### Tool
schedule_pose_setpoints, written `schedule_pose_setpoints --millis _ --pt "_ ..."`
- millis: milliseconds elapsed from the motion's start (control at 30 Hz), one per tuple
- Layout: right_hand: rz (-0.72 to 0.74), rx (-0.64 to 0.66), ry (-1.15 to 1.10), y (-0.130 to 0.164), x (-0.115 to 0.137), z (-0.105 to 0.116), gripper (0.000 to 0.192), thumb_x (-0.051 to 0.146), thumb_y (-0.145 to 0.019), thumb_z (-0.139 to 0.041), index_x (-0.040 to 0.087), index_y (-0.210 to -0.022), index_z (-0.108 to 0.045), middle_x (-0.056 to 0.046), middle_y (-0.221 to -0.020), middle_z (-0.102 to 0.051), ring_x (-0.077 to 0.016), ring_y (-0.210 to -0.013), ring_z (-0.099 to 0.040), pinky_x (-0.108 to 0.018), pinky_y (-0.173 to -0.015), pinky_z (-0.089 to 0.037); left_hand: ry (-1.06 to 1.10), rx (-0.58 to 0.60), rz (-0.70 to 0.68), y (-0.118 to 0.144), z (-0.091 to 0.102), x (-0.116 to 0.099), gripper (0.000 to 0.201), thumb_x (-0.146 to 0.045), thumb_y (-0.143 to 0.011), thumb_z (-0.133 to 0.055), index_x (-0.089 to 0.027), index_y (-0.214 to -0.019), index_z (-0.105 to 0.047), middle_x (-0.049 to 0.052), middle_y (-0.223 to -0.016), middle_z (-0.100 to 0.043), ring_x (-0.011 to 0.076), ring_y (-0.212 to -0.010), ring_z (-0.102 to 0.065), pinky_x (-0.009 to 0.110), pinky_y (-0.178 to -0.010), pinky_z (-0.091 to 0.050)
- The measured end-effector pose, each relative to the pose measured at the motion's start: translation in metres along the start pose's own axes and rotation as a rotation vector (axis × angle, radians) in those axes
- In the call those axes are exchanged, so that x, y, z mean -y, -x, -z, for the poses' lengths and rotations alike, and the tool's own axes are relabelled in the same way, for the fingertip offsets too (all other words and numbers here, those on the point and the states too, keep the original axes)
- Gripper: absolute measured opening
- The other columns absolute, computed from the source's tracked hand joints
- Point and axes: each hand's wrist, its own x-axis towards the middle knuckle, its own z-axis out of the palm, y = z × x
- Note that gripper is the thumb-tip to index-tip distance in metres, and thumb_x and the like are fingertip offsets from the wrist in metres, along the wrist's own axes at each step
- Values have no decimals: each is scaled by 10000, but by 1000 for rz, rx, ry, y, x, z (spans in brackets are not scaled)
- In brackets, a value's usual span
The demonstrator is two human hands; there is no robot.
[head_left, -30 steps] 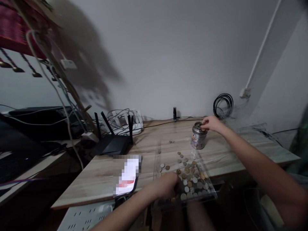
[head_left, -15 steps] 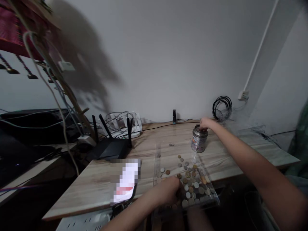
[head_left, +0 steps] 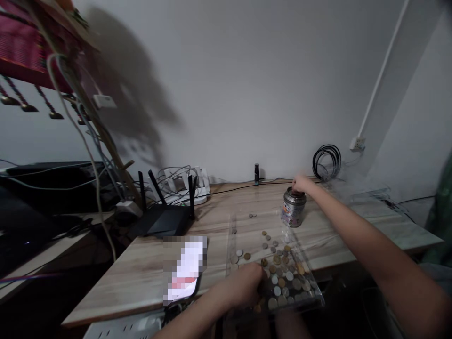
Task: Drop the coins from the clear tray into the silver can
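"Silver-coloured metal, printed around the side: identify this part and its position."

"Tin can point(head_left: 294, 215). It stands upright on the wood-grain tabletop point(head_left: 215, 212), just beyond the far right corner of the clear plastic tray point(head_left: 247, 235)."

"State the condition of the right hand point(head_left: 301, 184)."

"Positioned at the can's mouth, fingers bent downward and drawn together. The fingertips are hidden at the rim; whether they pinch anything cannot be told."

"And the left hand point(head_left: 249, 282)?"

"Curled, lowered over the near left part of the tray, beside the coins point(head_left: 281, 282). Its fingertips are concealed by the hand itself, so its grip cannot be determined."

"Describe the coin layout."

"Gold- and silver-coloured pieces lie flat. They are densest to the right of the left hand and sparser toward the far end. The tray's near end projects past the table edge."

"List adjacent equipment."

"Left of the tray: a smartphone point(head_left: 189, 266) with its screen lit and pixelated. Behind the phone: a black router point(head_left: 162, 221), antennas raised. Near the wall: a small dark bottle point(head_left: 256, 174), upright, and to its right a coil of black cable point(head_left: 328, 147)."
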Motion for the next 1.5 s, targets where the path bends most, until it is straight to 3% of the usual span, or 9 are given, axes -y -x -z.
schedule_pose_setpoints --millis 200,533,700,800,900,1000,1133,1300,1500 --pt "70 -45 -20 12 3 -5 249 252 -707 -619 179 -919 -727 -66 -871 -712 -153 -762 -628 -197 -639 -432 -84 -69 85 0 5 -3 243 -129 -580 -558 -169 -773 -700 68 -729 -680 166 -620 -583 216 -511 -385" --pt "-22 -53 38 12 4 1 218 199 -666 -661 139 -862 -737 -126 -849 -706 -213 -817 -631 -237 -666 -447 3 -178 135 -4 5 -8 210 -117 -583 -556 -179 -715 -707 52 -699 -682 155 -613 -565 222 -528 -364" --pt "-34 -197 -4 35 16 0 291 190 -740 -576 106 -990 -697 -181 -1000 -671 -245 -907 -614 -277 -723 -441 646 -542 161 -30 13 4 144 -269 -636 -615 -141 -653 -680 34 -615 -642 128 -562 -539 218 -521 -382" --pt "252 -280 -227 76 39 -20 278 253 -809 -512 173 -1012 -686 -103 -962 -691 -185 -870 -613 -248 -732 -434 1213 -690 111 -41 25 5 308 -414 -594 -691 -124 -691 -659 12 -569 -599 83 -457 -487 194 -452 -360" --pt "618 -150 -569 120 61 -51 243 323 -784 -557 166 -894 -707 -55 -736 -696 -145 -660 -607 -231 -634 -441 1512 -783 15 -47 33 -2 369 -401 -514 -774 -109 -703 -650 24 -603 -613 75 -504 -532 167 -469 -383" --pt "599 -155 -698 134 63 -63 207 301 -754 -573 146 -797 -702 -43 -643 -671 -133 -579 -580 -224 -571 -427 1609 -762 -36 -50 35 -11 380 -377 -528 -785 -98 -749 -651 38 -631 -621 89 -560 -574 163 -497 -417" --pt "312 -352 -543 97 27 -33 221 266 -751 -534 134 -800 -705 -64 -712 -687 -146 -636 -590 -220 -575 -410 1398 -661 4 -51 31 -11 418 -374 -676 -676 -134 -1014 -622 92 -900 -658 141 -697 -624 203 -521 -453" --pt "10 -291 -44 40 -20 -3 175 221 -680 -568 138 -739 -711 -103 -783 -694 -195 -748 -609 -241 -611 -394 466 -641 84 -44 15 13 223 -261 -739 -572 -141 -897 -675 94 -906 -665 198 -843 -598 298 -727 -475" --pt "-38 -311 22 48 -3 -14 258 300 -757 -545 153 -909 -691 -135 -956 -677 -219 -870 -608 -264 -685 -411 57 -504 64 -27 0 32 290 -172 -793 -453 -140 -1003 -650 119 -1077 -625 209 -1033 -552 309 -931 -401"
